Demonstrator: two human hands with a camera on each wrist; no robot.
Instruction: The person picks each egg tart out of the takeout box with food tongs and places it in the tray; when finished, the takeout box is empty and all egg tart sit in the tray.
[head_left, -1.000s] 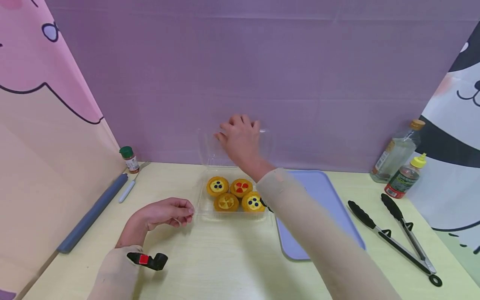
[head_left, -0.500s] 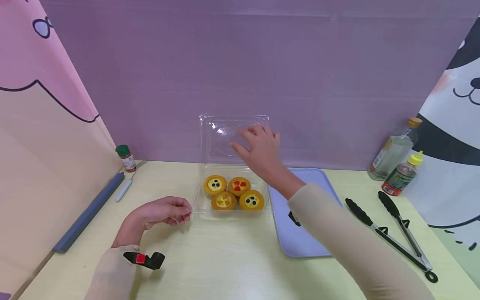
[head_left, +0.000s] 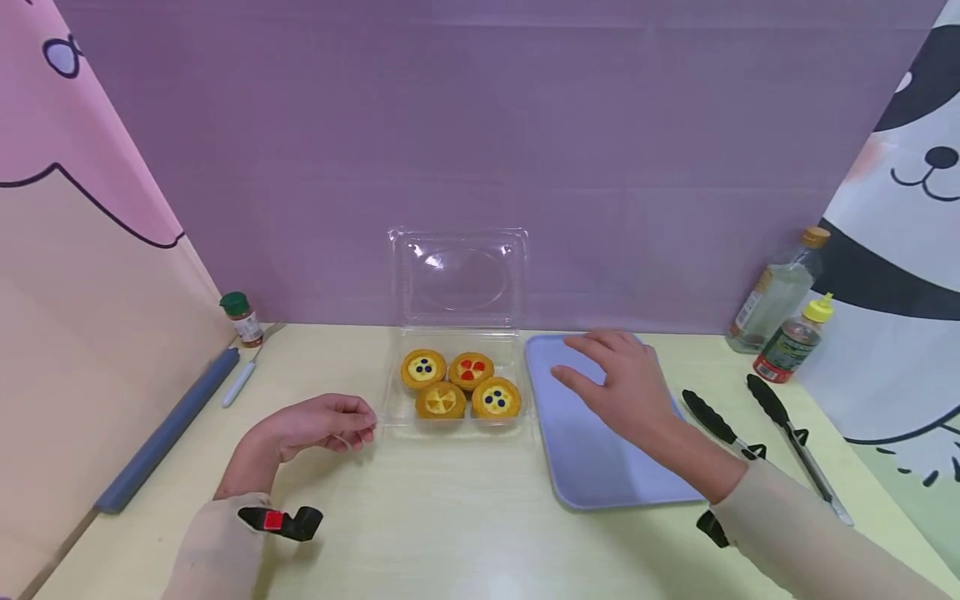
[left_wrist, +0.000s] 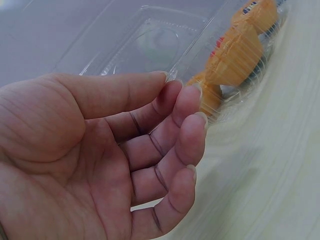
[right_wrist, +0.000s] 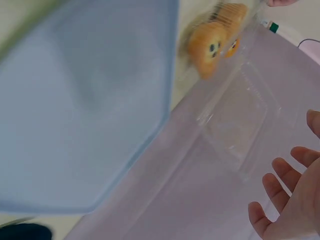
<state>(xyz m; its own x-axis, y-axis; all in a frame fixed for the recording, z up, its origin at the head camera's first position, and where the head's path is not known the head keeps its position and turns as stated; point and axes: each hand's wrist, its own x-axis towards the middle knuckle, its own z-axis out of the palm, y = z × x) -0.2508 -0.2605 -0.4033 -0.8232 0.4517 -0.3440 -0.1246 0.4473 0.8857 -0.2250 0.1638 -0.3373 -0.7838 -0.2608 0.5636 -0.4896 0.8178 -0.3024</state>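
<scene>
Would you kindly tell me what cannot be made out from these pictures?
Blue tray: partly hidden behind the right hand, head view.
Tongs: near end, hidden by the right sleeve, head view.
Yellow-capped bottle: label wording too small, head view.
Dark object: blurred, cut off at the lower left corner, right wrist view.

Sits open on the counter (head_left: 465, 533) as a clear plastic container (head_left: 513, 357), with lid (head_left: 461, 279) upright at the far side. Holds four golden tarts (head_left: 462, 383): dark-dotted far left and near right, red-topped far right, yellow-topped near left.
</scene>
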